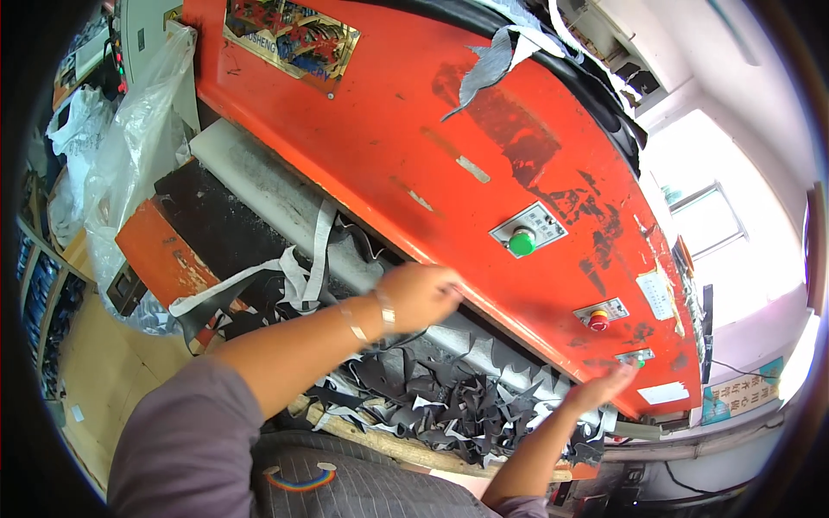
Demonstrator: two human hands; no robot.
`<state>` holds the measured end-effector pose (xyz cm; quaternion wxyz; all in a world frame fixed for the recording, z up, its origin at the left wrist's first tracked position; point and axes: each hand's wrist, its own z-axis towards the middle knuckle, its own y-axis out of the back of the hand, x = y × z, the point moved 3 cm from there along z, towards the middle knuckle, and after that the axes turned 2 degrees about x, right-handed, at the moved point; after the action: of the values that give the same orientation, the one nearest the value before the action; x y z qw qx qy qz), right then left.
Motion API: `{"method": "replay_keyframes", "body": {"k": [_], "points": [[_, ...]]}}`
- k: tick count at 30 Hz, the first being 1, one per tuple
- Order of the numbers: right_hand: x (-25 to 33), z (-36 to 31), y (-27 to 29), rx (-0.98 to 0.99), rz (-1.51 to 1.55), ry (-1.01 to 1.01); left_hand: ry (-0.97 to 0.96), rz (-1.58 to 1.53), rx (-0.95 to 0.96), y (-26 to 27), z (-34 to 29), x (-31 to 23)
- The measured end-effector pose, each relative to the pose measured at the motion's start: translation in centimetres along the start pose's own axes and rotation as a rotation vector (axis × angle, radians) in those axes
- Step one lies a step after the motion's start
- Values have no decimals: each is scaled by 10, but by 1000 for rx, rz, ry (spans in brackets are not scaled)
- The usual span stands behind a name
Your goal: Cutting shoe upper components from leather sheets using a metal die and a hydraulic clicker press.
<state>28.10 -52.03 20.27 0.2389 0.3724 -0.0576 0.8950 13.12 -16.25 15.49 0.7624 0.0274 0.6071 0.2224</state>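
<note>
My left hand is curled into a fist in front of the lower edge of a large red press. Whether anything is inside that fist is hidden. Farther right, my right hand stretches its fingers to a small green button on the press front and appears to touch it. Under the press lies a long pale grey slab. A heap of black and grey material scraps fills the space below my hands. Longer pale strips hang over the slab left of my left hand.
A bigger green button and a red knob stick out from the press. Loose scraps drape over its top. Clear plastic bags hang at the left, above a tan board. A bright window is at the right.
</note>
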Motion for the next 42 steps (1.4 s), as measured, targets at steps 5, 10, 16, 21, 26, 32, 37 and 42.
{"method": "replay_keyframes", "body": {"k": [5, 10, 16, 21, 26, 32, 37, 42], "points": [[-33, 141, 55, -349, -452, 228, -292, 236, 69, -22, 67, -102], [-50, 111, 57, -274, -412, 76, -120, 493, 107, -22, 35, -84], [22, 52, 84, -108, -199, 14, 195, 548, 61, 49, -122, 3], [127, 8, 44, -94, -69, 188, 232, 686, 67, 66, -245, 25], [200, -94, -51, 273, 393, 375, 244, 698, -44, 62, -268, 25], [236, -202, -150, 849, 596, 137, 206, 717, -120, 60, -274, 34], [176, -213, -216, 1499, 220, -143, 253, 664, 21, 76, -249, 35], [151, -231, -290, 1452, -319, 261, 518, 337, 372, 108, -207, 47]]}}
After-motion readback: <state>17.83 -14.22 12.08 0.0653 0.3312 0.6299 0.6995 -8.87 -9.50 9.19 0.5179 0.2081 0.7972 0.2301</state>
